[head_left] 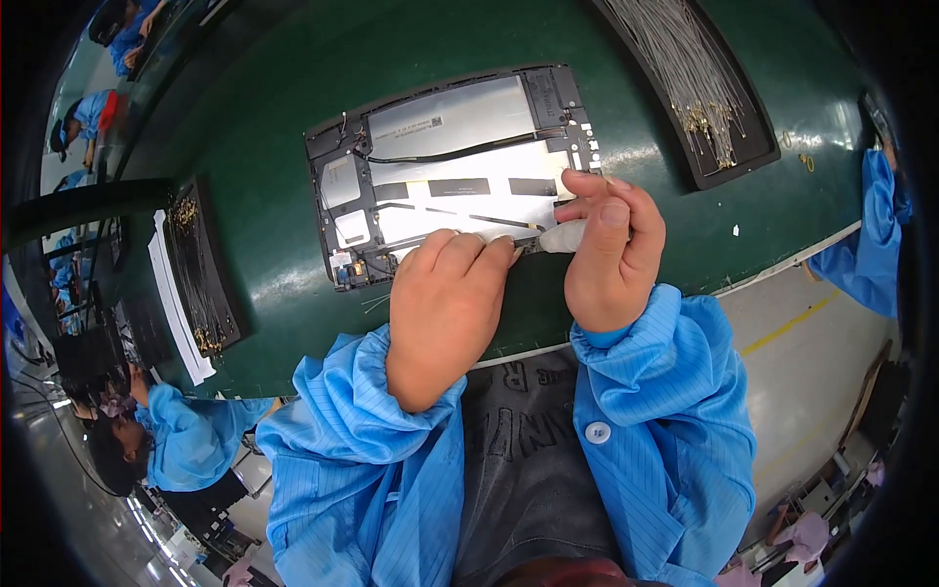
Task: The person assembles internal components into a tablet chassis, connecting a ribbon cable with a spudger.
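An opened tablet housing (pixel 460 210) lies slightly tilted on the green bench, with silver metal plates, black strips and thin cables showing inside. A black cable (pixel 440 157) runs across its upper part. My left hand (pixel 445 308) grips its near edge, fingers bent close together over the frame; the thumb is hidden. At the near right corner is my right hand (pixel 618 254), its fingers apart and partly curled. One of its digits wears a white finger cover (pixel 563 237) and touches the frame's edge beside a dark cable end. No held object shows in the right hand.
A black tray (pixel 753 147) of grey cables with gold ends stands at the far right. Left of the tablet lies a tray (pixel 203 274) of black cables beside a white strip (pixel 176 303). Yellow rubber bands (pixel 806 162) lie at right. Co-workers in blue sleeves sit around.
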